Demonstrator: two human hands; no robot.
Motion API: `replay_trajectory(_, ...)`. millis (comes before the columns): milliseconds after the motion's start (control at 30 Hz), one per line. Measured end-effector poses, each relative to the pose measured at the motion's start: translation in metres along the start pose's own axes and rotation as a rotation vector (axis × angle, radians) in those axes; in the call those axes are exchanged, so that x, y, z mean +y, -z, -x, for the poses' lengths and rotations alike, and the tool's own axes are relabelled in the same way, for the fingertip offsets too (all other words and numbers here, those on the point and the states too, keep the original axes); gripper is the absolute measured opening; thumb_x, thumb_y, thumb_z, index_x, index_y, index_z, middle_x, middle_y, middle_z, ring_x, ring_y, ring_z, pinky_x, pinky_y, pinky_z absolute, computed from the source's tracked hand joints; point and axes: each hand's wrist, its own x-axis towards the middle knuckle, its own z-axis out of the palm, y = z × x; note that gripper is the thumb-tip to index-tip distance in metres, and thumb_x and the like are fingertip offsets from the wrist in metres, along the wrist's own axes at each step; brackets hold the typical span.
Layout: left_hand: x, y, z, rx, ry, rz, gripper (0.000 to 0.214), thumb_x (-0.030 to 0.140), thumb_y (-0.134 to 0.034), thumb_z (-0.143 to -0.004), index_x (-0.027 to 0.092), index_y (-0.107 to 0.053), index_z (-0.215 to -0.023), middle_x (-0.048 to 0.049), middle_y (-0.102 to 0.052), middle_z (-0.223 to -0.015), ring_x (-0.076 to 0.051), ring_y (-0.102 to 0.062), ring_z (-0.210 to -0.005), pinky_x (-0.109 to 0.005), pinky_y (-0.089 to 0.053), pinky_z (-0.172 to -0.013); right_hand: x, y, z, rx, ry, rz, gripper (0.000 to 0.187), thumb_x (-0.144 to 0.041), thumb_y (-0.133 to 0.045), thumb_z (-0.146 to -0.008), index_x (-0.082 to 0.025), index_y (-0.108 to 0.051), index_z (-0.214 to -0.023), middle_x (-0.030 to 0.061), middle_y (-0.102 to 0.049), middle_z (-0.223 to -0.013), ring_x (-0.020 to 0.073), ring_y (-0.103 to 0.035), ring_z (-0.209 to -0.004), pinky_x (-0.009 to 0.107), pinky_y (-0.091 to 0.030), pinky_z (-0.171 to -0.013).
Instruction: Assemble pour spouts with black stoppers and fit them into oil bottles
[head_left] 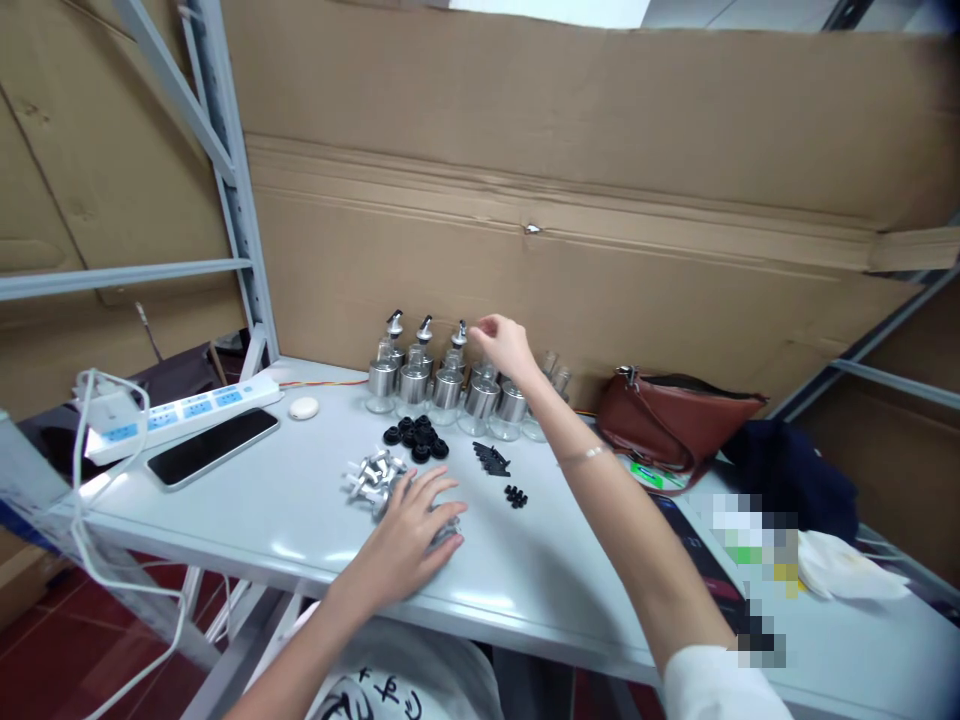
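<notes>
My left hand (411, 535) rests palm down near the table's front edge, fingers spread, partly covering some shiny metal parts. Beside its fingertips lies a pile of silvery spout pieces (373, 478). My right hand (504, 348) is raised over the bottle rows with its fingers pinched together; anything between them is too small or hidden to make out. Just left of those fingers stands a pourer spout (460, 335) with a black tip, fitted on a back-row bottle. Two more back-row bottles carry similar pourers (424, 329). Glass bottles with steel sleeves (448, 388) stand in front, without pourers.
Black round stoppers (421, 440), thin black pieces (491, 459) and tiny black caps (516, 496) lie mid-table. Leftward are a phone (214, 448), a power strip (187, 412) and a white round object (304, 408). A brown bag (675, 420) sits right, before a cardboard wall (570, 290).
</notes>
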Motion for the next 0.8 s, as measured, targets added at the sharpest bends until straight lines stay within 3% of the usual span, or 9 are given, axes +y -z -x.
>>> replay_trajectory(133, 0.0, 0.0, 0.0, 0.011, 0.001, 0.011, 0.023, 0.022, -0.047, -0.089, 0.021, -0.058, -0.109, -0.0104, -0.055, -0.124, -0.026, -0.042, -0.127, -0.054, -0.031, -0.106, -0.007, -0.036, -0.044, -0.021, -0.115, 0.028, 0.026, -0.029, -0.052, -0.088, -0.005, -0.063, -0.091, 0.0207, -0.064, -0.098, 0.0266, -0.06, -0.099, 0.041, -0.044, -0.089)
replay_trajectory(300, 0.002, 0.002, 0.0, 0.041, 0.002, 0.024, 0.022, 0.019, -0.045, -0.089, 0.021, -0.058, -0.107, -0.0102, -0.056, -0.122, -0.026, -0.042, -0.126, -0.054, -0.032, -0.106, -0.002, -0.053, -0.05, -0.006, -0.114, -0.016, 0.03, -0.034, -0.054, -0.089, -0.016, -0.056, -0.113, 0.0072, -0.058, -0.113, 0.0177, -0.059, -0.097, 0.039, -0.051, -0.083)
replay_trajectory(467, 0.003, 0.004, 0.001, 0.136, -0.037, 0.051, 0.027, 0.017, -0.047, -0.089, 0.02, -0.051, -0.115, -0.0118, -0.055, -0.121, -0.025, -0.044, -0.123, -0.049, -0.037, -0.103, -0.009, -0.021, -0.046, 0.18, -0.043, -0.072, 0.025, -0.025, -0.037, -0.094, -0.012, -0.057, -0.103, 0.0141, -0.063, -0.101, 0.0217, -0.058, -0.098, 0.039, -0.042, -0.09)
replay_trajectory(567, 0.001, 0.005, 0.002, 0.229, -0.042, 0.116, 0.034, 0.016, -0.048, -0.088, 0.02, -0.044, -0.122, -0.0121, -0.053, -0.122, -0.024, -0.044, -0.123, -0.045, -0.04, -0.101, -0.023, 0.009, -0.037, 0.394, 0.103, -0.19, 0.028, -0.028, -0.027, -0.096, -0.017, -0.051, -0.104, 0.0108, -0.062, -0.098, 0.0188, -0.058, -0.093, 0.036, -0.041, -0.089)
replay_trajectory(667, 0.002, 0.001, 0.004, 0.4, 0.015, 0.221, 0.041, 0.015, -0.049, -0.087, 0.023, -0.038, -0.126, -0.0119, -0.049, -0.124, -0.022, -0.044, -0.123, -0.043, -0.04, -0.102, -0.04, 0.037, -0.013, 0.619, 0.273, -0.385, 0.03, -0.04, -0.026, -0.096, -0.021, -0.049, -0.097, 0.0053, -0.058, -0.085, 0.0164, -0.06, -0.085, 0.033, -0.045, -0.083)
replay_trajectory(733, 0.007, -0.002, 0.005, 0.539, 0.091, 0.326, 0.046, 0.016, -0.051, -0.086, 0.026, -0.036, -0.128, -0.0114, -0.045, -0.127, -0.022, -0.043, -0.124, -0.043, -0.039, -0.103, -0.05, 0.052, 0.013, 0.629, 0.302, -0.524, 0.03, -0.046, -0.028, -0.094, -0.023, -0.047, -0.091, 0.001, -0.053, -0.075, 0.013, -0.061, -0.072, 0.028, -0.048, -0.07)
replay_trajectory(800, 0.015, -0.006, 0.004, 0.635, 0.168, 0.502, 0.056, 0.02, -0.058, -0.084, 0.028, -0.031, -0.132, -0.0112, -0.039, -0.134, -0.024, -0.039, -0.128, -0.044, -0.038, -0.104, -0.059, 0.06, 0.041, 0.548, 0.309, -0.677, 0.03, -0.049, -0.034, -0.092, -0.023, -0.046, -0.082, -0.0028, -0.047, -0.067, 0.0094, -0.058, -0.059, 0.022, -0.045, -0.056)
